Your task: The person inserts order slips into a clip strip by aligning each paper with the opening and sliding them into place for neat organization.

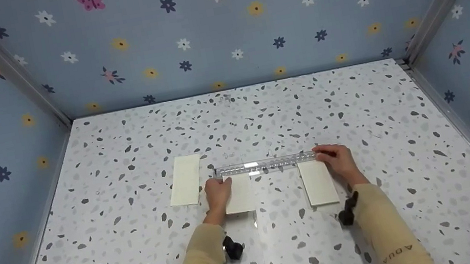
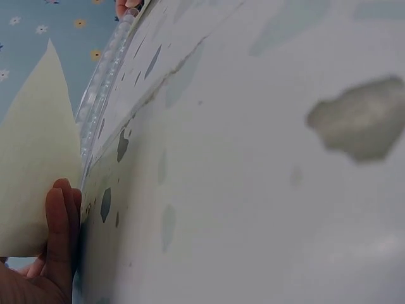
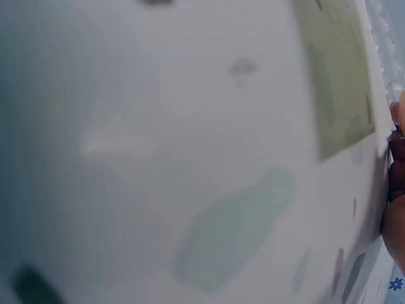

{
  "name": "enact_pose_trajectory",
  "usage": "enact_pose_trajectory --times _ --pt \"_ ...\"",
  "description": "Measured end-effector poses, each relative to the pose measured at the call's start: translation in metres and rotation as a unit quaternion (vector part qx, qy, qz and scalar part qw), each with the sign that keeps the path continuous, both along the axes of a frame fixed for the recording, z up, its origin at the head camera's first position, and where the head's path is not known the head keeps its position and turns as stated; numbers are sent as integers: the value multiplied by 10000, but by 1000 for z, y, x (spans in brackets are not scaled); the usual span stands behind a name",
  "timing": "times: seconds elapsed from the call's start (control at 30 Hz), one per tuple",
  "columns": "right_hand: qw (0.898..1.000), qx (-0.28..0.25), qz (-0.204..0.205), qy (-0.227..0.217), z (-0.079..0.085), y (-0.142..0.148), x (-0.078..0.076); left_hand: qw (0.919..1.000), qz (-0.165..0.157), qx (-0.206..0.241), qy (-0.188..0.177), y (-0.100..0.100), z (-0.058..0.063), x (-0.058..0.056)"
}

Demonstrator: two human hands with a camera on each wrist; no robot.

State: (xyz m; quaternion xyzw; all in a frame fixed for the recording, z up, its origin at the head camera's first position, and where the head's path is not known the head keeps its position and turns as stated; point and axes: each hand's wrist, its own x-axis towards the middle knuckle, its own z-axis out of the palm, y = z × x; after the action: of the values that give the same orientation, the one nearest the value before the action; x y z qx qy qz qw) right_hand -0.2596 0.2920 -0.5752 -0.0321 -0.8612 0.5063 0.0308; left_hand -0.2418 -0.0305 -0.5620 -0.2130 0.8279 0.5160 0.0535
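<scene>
My left hand (image 1: 218, 195) grips the left edge of a cream paper slip (image 1: 239, 194); in the left wrist view the slip (image 2: 38, 152) stands up from the table, beside the fingers (image 2: 58, 221). Above its far edge runs a clear ruler-like strip (image 1: 265, 165) with a row of small holes. At that strip's right end, my right hand (image 1: 338, 163) pinches it between thumb and fingers. Below the strip, near the right hand, lies another cream slip (image 1: 319, 182). Only part of the right hand (image 3: 397, 177) shows in the right wrist view.
A third cream slip (image 1: 185, 180) lies flat to the left of my left hand. The speckled white table (image 1: 139, 245) is bounded by flower-patterned blue panels (image 1: 225, 22) at the back and both sides. Black wrist cameras (image 1: 233, 248) hang below the wrists.
</scene>
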Motion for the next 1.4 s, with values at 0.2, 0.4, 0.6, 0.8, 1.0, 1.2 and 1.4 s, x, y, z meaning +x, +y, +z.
enact_pose_trajectory --times 0.2,0.4,0.6,0.8,1.0,1.2,1.4 --pt "9998 -61 96 181 -1 0 1 9998 -65 -168 72 1 -1 0" --pt "9996 -119 63 245 0 -1 1 9996 -110 -275 27 2 1 0" --pt "9999 -66 22 140 0 0 0 10000 -68 -69 -16 5 2 1" --pt "10000 -46 5 5 0 -1 -1 9999 -24 80 -71 8 2 1" --pt "9999 -100 31 26 0 0 -1 9999 6 0 162 10 1 1" --pt "9997 -174 63 149 0 0 0 9998 -40 58 194 12 1 0" --pt "9995 -166 111 226 -1 2 1 9998 2 143 143 15 0 0"
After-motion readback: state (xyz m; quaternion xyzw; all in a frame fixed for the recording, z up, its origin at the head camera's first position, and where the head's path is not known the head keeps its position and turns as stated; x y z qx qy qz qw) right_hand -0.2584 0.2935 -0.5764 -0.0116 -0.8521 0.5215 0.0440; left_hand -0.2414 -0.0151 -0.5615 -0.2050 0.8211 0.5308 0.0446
